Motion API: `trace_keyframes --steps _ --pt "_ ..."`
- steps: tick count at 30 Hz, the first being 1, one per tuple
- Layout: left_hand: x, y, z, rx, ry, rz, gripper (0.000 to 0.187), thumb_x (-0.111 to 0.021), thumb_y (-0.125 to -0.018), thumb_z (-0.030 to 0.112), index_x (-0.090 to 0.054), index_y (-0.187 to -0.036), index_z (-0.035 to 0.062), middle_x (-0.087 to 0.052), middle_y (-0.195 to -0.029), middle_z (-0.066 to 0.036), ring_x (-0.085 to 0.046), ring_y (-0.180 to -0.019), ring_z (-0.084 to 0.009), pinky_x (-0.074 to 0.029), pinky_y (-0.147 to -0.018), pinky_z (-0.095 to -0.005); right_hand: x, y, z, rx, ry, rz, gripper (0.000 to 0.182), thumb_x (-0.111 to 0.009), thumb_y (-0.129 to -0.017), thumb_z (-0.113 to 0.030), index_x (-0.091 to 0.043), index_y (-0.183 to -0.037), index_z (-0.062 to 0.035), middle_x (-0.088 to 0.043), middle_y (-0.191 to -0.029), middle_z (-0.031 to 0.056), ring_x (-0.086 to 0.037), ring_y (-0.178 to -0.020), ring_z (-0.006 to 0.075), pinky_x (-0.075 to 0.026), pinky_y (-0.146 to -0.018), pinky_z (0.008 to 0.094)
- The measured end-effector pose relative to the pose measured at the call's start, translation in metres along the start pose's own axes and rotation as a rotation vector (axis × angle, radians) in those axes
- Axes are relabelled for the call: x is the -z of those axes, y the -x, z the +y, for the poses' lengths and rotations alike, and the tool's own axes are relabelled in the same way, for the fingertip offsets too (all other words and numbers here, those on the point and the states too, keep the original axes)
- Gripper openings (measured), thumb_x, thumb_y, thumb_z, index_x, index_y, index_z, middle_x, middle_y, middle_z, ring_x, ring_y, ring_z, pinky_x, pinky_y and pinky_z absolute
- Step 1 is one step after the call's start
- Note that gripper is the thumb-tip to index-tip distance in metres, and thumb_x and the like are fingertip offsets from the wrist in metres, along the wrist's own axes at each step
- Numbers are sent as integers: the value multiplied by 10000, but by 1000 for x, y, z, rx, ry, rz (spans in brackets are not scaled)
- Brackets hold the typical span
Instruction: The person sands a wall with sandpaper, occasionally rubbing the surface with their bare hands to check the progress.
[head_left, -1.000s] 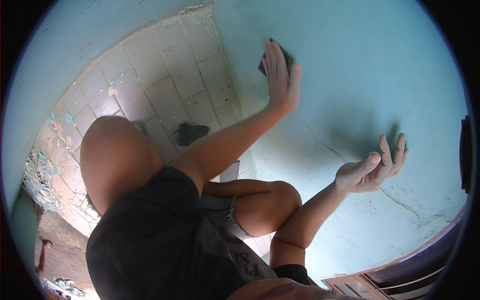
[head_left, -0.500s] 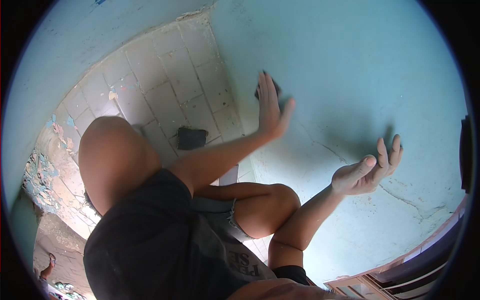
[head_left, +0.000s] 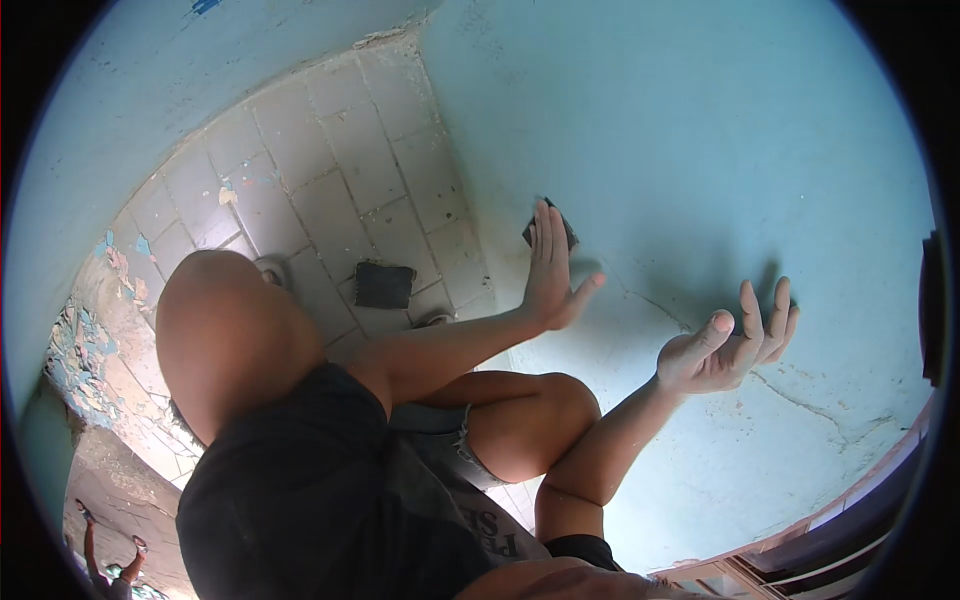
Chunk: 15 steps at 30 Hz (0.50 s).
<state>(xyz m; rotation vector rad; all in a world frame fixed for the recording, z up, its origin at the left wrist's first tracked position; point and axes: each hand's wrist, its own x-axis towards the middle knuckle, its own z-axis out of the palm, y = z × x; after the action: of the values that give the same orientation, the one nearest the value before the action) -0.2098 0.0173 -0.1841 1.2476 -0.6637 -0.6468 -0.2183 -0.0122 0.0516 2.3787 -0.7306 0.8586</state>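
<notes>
My left hand [head_left: 550, 275] lies flat, fingers stretched, over a small black piece of sandpaper [head_left: 569, 233] against the light blue wall [head_left: 640, 130]. Only the edges of that piece show past the fingers. To the right, my right hand [head_left: 715, 350] is up beside the wall, fingers apart and slightly bent, with nothing seen in it. Its shadow falls on the wall behind. Both hands look pale with dust. A second dark, square piece [head_left: 384, 285] rests on the tiled floor near my feet.
My bent knees [head_left: 230, 330] are close to the wall. Peeled paint flakes [head_left: 80, 350] lie at the left floor edge. Thin cracks [head_left: 800, 400] run across the wall. Another person's legs [head_left: 90, 540] show at lower left. A wooden frame [head_left: 720, 575] stands at lower right.
My left hand has moved down along the wall with the sandpaper. My right hand has shifted slightly left, fingers more upright. The other person's legs have come further into view.
</notes>
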Motion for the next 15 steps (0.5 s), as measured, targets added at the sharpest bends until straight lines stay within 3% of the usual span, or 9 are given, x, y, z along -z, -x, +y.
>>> trace_keyframes --steps 2,5,7,11,12,14,15 --pt "0 3 1 53 40 -67 1004 -441 -1007 566 55 -1533 -131 72 -1606 -370 68 -1503 -512 20 -1201 -575 1 0 -1 -20 -7 -1 421 -459 -1051 -387 -682 -1144 -43 -584 -1386 166 -420 -1373 311 -303 -1130 497" --pt "14 -55 -19 16 12 14 1017 -462 -1003 551 60 -1521 -152 76 -1604 -372 60 -1503 -515 11 -1198 -588 5 2 -2 -79 -132 35 420 -461 -1051 -386 -682 -1141 -41 -582 -1387 166 -399 -1390 307 -277 -1156 503" --pt "22 -88 -26 187 25 148 998 -525 -992 463 51 -1517 -160 71 -1596 -384 45 -1503 -516 -6 -1188 -620 8 0 -5 -116 -227 60 424 -462 -1052 -392 -681 -1142 -41 -575 -1395 167 -389 -1398 304 -245 -1181 502" --pt "5 -3 -10 58 -36 13 977 -503 -1005 474 38 -1522 -154 64 -1604 -370 35 -1513 -488 -19 -1209 -579 0 -5 -6 -101 -217 73 417 -470 -1051 -386 -683 -1136 -39 -573 -1393 171 -397 -1394 294 -251 -1177 500" --pt "8 9 -1 67 -19 -53 978 -500 -1006 482 35 -1521 -155 63 -1604 -370 34 -1514 -485 -23 -1214 -567 -2 -5 -5 -49 -93 14 420 -464 -1054 -380 -684 -1135 -33 -561 -1404 173 -400 -1392 288 -260 -1172 499" --pt "6 5 -6 87 4 -128 979 -497 -1007 489 31 -1521 -156 61 -1603 -371 33 -1515 -482 -27 -1219 -556 -2 -4 -3 1 40 -58 423 -458 -1056 -375 -685 -1134 -27 -550 -1415 175 -403 -1390 282 -270 -1166 498" --pt "11 -23 -8 161 29 -44 983 -501 -1005 489 32 -1519 -159 60 -1599 -378 35 -1512 -490 -33 -1218 -556 0 -8 -6 -48 -42 -11 437 -444 -1061 -373 -679 -1139 -14 -538 -1424 180 -418 -1380 275 -309 -1148 483"
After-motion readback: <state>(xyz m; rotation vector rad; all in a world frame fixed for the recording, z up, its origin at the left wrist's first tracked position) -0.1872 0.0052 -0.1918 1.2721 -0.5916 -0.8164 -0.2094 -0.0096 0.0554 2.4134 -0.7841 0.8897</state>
